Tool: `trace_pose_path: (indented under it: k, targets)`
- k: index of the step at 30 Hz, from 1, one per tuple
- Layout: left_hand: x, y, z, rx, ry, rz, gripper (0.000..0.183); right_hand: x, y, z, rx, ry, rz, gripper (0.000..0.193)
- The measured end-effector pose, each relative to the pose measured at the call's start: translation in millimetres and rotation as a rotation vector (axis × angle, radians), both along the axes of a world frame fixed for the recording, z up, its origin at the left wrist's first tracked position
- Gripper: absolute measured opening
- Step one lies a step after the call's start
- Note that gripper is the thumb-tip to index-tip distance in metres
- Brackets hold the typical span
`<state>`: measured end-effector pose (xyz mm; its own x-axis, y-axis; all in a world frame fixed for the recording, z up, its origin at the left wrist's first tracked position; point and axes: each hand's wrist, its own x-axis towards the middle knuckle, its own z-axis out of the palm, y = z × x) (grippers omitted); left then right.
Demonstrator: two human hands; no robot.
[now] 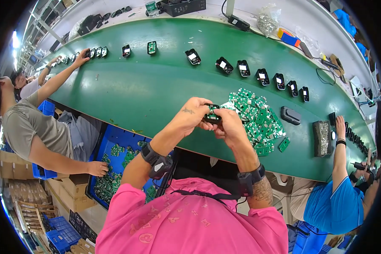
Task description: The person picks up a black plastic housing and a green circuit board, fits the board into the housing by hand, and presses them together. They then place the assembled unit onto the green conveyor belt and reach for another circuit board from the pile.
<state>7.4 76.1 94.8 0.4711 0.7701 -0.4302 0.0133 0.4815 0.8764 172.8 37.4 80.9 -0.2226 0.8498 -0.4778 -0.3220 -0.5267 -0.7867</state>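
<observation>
Most of the view is taken up by a green bench (127,89); places below are given from the pile of green circuit boards (260,120) heaped on it. Blue bin (119,137) is set left of the pile, lower than the bench; loose green boards are held in it, and a co-worker's hand (98,168) is held at its left edge. Seven open black housings (230,69) are strung in an arc beyond the pile, white pieces seen inside. Dark box (316,139) is placed right of the pile, filled with something grey and speckled, too fine to identify. Clear bag (269,21) of small silvery parts is kept beyond the pile, past the bench's far edge. Both forearms are angled in from below, hands turned toward each other. Left hand (195,113) is curled in, fingertips pinched on the left side of the held housing (212,120); right hand (229,122) is pinched on its right side, thumb laid over the open face. Held housing is positioned just left of the pile, over the bench; a green board (212,114) is seated inside, partly hidden by the fingers.
</observation>
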Motion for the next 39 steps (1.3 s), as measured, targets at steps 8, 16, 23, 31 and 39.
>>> trace_pose_path:
  k: [8, 16, 23, 31, 39]
  targets:
    - [15.6, -54.0, 26.1, 0.528, 0.194, 0.227, 0.039, -29.0, -30.2, 24.2, 0.613, -0.597, -0.26, 0.026]
    - [2.2, -37.5, -18.3, 0.898, 0.318, 0.3, 0.044, -32.4, -10.1, -10.8, 0.633, -0.784, -0.211, 0.025]
    - [-42.0, -10.2, 0.5, 0.839, 0.322, -0.101, 0.085, -33.1, 16.6, -19.5, 0.583, -0.906, -0.069, 0.036]
    - [-90.9, 97.5, -6.9, 1.368, 0.981, -0.102, 0.06, -60.9, 4.2, -47.2, 0.723, -1.012, -0.112, 0.052]
    - [-154.2, 238.4, -32.2, 0.96, 1.527, 0.045, 0.084, -83.5, -11.8, -69.0, 1.087, -1.167, -0.095, 0.017]
